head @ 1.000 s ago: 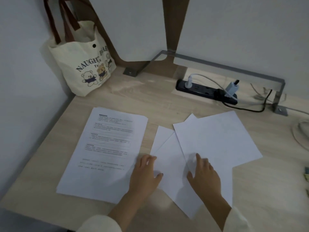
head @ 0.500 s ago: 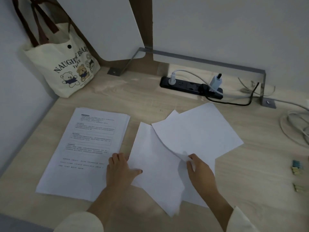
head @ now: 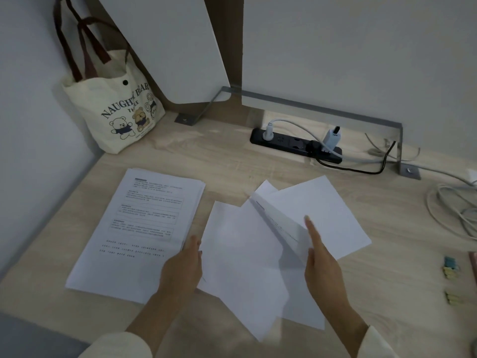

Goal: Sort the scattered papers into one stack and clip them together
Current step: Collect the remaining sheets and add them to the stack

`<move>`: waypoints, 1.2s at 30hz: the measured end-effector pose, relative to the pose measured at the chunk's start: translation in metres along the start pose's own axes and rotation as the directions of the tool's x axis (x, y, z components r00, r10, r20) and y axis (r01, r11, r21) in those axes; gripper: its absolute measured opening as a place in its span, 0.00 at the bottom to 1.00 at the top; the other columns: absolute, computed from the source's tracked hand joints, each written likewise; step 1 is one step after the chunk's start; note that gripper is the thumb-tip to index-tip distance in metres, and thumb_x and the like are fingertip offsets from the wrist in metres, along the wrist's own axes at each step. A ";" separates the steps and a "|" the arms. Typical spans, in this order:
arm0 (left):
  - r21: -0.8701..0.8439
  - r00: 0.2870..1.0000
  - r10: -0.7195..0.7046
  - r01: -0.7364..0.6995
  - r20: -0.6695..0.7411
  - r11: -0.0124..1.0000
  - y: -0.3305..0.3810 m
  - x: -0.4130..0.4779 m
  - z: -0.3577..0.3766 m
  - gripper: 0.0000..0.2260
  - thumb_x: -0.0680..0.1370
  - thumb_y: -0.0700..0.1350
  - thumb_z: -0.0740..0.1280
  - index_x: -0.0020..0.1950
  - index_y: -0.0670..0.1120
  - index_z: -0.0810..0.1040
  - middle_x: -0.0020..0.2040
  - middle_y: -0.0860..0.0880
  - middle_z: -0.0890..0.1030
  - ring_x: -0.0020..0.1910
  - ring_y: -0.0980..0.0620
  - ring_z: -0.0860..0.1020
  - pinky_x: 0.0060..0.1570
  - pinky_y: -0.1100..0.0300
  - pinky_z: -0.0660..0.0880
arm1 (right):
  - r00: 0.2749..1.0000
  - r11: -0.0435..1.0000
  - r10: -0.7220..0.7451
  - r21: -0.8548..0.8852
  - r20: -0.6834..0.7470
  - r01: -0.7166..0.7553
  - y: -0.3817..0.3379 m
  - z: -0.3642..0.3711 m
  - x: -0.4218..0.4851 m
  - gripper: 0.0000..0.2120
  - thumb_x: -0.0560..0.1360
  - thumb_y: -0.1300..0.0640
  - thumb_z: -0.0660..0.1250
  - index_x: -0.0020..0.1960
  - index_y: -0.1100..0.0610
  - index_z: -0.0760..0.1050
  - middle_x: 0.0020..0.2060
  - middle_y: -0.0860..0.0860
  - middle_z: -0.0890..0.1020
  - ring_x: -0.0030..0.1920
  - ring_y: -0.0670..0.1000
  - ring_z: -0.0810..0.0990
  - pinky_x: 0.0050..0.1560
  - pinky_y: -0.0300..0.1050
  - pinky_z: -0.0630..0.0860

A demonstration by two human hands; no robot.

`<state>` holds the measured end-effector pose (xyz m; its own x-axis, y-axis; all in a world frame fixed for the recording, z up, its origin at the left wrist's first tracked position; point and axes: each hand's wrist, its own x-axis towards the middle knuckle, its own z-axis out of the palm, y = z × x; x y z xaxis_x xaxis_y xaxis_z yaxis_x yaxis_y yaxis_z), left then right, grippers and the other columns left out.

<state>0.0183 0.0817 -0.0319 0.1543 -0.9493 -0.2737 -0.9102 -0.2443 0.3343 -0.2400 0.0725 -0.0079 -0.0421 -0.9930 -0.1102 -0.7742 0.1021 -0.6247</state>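
Stack: the printed stack [head: 139, 228] lay face up at left centre of the frame, its right edge slightly fanned.
Stack edges: its lower left corner sat near the left edge of the desk [head: 232, 156], and its right edge lay just beside the near sheet.
Near sheet: the blank near sheet [head: 240, 259] sat at lower centre, skewed, with its lowest corner blurred and seemingly off the wood.
Left hand: the left hand [head: 183, 267] gripped that sheet's left edge with its fingers curled at it, right in the gap beside the stack.
Raised sheet: a printed raised sheet [head: 277, 224] stood tilted up at centre, its long edge running from upper left to lower right.
Right hand: the right hand [head: 322, 270] pinched the raised sheet, with the forefinger straight along it and the thumb tucked against its lower edge.
Far sheet: the blank far sheet [head: 327, 213] lay flat at right centre, partly under the others, another sheet's corner poking out behind it.
Clips: small clips [head: 450, 266] lay at the right edge of the frame, well apart from the sheets.
Open room: bare wood ran between the papers and the power strip [head: 294, 146] at upper centre, and from the far sheet across to the clips.
Crowded spots: a bag [head: 116, 112] stood in the upper left corner, and cables [head: 451, 210] coiled at the far right.
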 end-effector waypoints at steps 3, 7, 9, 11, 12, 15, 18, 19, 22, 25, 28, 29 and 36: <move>-0.278 0.997 -0.046 0.061 0.059 0.959 -0.006 0.001 0.001 0.14 0.81 0.43 0.55 0.66 0.45 0.66 0.53 0.44 0.81 0.48 0.46 0.80 0.48 0.55 0.75 | 0.974 0.974 -0.198 -0.085 0.113 0.208 -0.001 0.009 -0.004 0.23 0.75 0.70 0.56 0.60 0.47 0.75 0.50 0.49 0.78 0.46 0.51 0.80 0.43 0.32 0.70; -0.550 0.978 -0.095 0.184 0.186 0.814 -0.010 -0.001 0.008 0.16 0.79 0.41 0.59 0.68 0.47 0.67 0.64 0.45 0.75 0.56 0.50 0.75 0.51 0.62 0.72 | 0.882 0.960 -0.228 -0.054 0.413 0.273 -0.017 0.032 -0.025 0.23 0.78 0.43 0.54 0.70 0.49 0.65 0.64 0.42 0.70 0.64 0.48 0.73 0.57 0.28 0.62; -0.606 0.970 -0.093 0.214 0.226 0.766 -0.012 -0.004 0.010 0.17 0.79 0.40 0.60 0.67 0.47 0.69 0.64 0.46 0.74 0.53 0.53 0.74 0.44 0.68 0.70 | 0.838 0.946 -0.155 -0.166 0.524 0.279 -0.012 0.050 -0.036 0.45 0.66 0.26 0.48 0.75 0.52 0.54 0.72 0.43 0.60 0.72 0.47 0.62 0.69 0.35 0.54; -0.622 0.963 -0.093 0.235 0.253 0.747 -0.015 -0.007 0.013 0.17 0.78 0.39 0.61 0.67 0.47 0.69 0.64 0.47 0.75 0.52 0.53 0.74 0.43 0.68 0.70 | 0.815 0.891 -0.134 -0.291 0.564 0.348 -0.003 0.065 -0.047 0.47 0.66 0.26 0.52 0.74 0.56 0.58 0.74 0.48 0.59 0.73 0.51 0.62 0.69 0.43 0.53; -0.622 0.961 -0.096 0.243 0.261 0.744 -0.018 -0.007 0.015 0.17 0.78 0.38 0.61 0.67 0.47 0.69 0.64 0.47 0.75 0.52 0.52 0.75 0.45 0.66 0.70 | 0.795 0.870 -0.106 -0.331 0.597 0.365 -0.001 0.070 -0.050 0.44 0.65 0.29 0.55 0.71 0.57 0.63 0.72 0.49 0.64 0.70 0.52 0.68 0.66 0.46 0.58; -0.632 0.956 -0.079 0.247 0.281 0.734 -0.025 -0.011 0.017 0.18 0.77 0.38 0.63 0.66 0.49 0.69 0.64 0.48 0.75 0.56 0.51 0.75 0.52 0.60 0.73 | 0.813 0.838 -0.135 -0.373 0.567 0.399 -0.001 0.076 -0.054 0.35 0.63 0.35 0.55 0.63 0.54 0.70 0.64 0.47 0.77 0.61 0.50 0.78 0.58 0.44 0.72; -0.668 0.958 -0.011 0.209 0.287 0.715 -0.027 -0.014 0.016 0.22 0.76 0.40 0.64 0.69 0.53 0.67 0.66 0.52 0.72 0.59 0.56 0.72 0.58 0.60 0.71 | 0.814 0.859 -0.150 -0.334 0.560 0.388 -0.001 0.067 -0.052 0.31 0.70 0.38 0.51 0.66 0.55 0.70 0.69 0.47 0.71 0.67 0.48 0.72 0.66 0.47 0.66; -0.674 0.953 0.006 0.211 0.304 0.708 -0.026 -0.016 0.015 0.23 0.76 0.42 0.65 0.70 0.54 0.66 0.64 0.53 0.71 0.57 0.58 0.72 0.55 0.63 0.71 | 0.799 0.881 -0.177 -0.270 0.574 0.389 0.000 0.064 -0.049 0.33 0.72 0.37 0.46 0.69 0.55 0.67 0.71 0.46 0.66 0.71 0.47 0.66 0.71 0.46 0.58; -0.733 0.938 0.022 0.256 0.346 0.630 -0.020 -0.020 0.008 0.24 0.74 0.48 0.68 0.69 0.54 0.66 0.59 0.53 0.72 0.52 0.60 0.75 0.44 0.70 0.74 | 0.865 0.961 -0.181 -0.104 0.467 0.257 -0.001 0.057 -0.047 0.31 0.77 0.38 0.41 0.69 0.52 0.66 0.69 0.42 0.66 0.69 0.41 0.64 0.70 0.31 0.52; -0.789 0.955 -0.028 0.262 0.297 0.556 -0.014 -0.022 -0.002 0.29 0.68 0.61 0.69 0.67 0.52 0.70 0.61 0.54 0.74 0.60 0.55 0.75 0.58 0.61 0.72 | 0.941 0.996 -0.084 -0.005 0.326 0.091 -0.010 0.038 -0.037 0.12 0.79 0.59 0.57 0.58 0.56 0.76 0.56 0.47 0.78 0.54 0.40 0.73 0.50 0.27 0.63; -0.790 0.977 -0.035 0.191 0.211 0.583 -0.005 -0.022 -0.019 0.28 0.72 0.53 0.70 0.69 0.53 0.65 0.67 0.55 0.65 0.64 0.56 0.67 0.61 0.60 0.65 | 0.970 0.992 0.029 0.110 0.241 -0.057 -0.026 0.002 -0.024 0.13 0.76 0.59 0.63 0.33 0.52 0.73 0.28 0.44 0.77 0.30 0.37 0.73 0.36 0.38 0.64; -0.789 0.983 0.000 0.148 0.184 0.596 -0.001 -0.020 -0.026 0.28 0.72 0.51 0.70 0.70 0.54 0.63 0.68 0.56 0.63 0.66 0.57 0.65 0.61 0.61 0.64 | 0.967 0.980 0.058 0.170 0.249 -0.102 -0.033 -0.014 -0.020 0.16 0.75 0.58 0.65 0.29 0.54 0.71 0.24 0.45 0.75 0.26 0.40 0.71 0.34 0.38 0.64; -0.906 0.986 0.161 -0.024 0.050 0.422 0.048 -0.002 -0.090 0.36 0.72 0.49 0.71 0.74 0.54 0.55 0.74 0.55 0.60 0.73 0.55 0.59 0.71 0.56 0.57 | 0.954 0.764 -0.027 0.621 0.300 -0.173 -0.081 -0.127 -0.001 0.10 0.65 0.55 0.72 0.45 0.59 0.82 0.40 0.57 0.85 0.38 0.57 0.83 0.37 0.44 0.77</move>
<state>0.0088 0.0541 0.0657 -0.0136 -0.9653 -0.2606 -0.0399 -0.2599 0.9648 -0.2573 0.0579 0.1416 0.1703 -0.9321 -0.3197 -0.1924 0.2867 -0.9385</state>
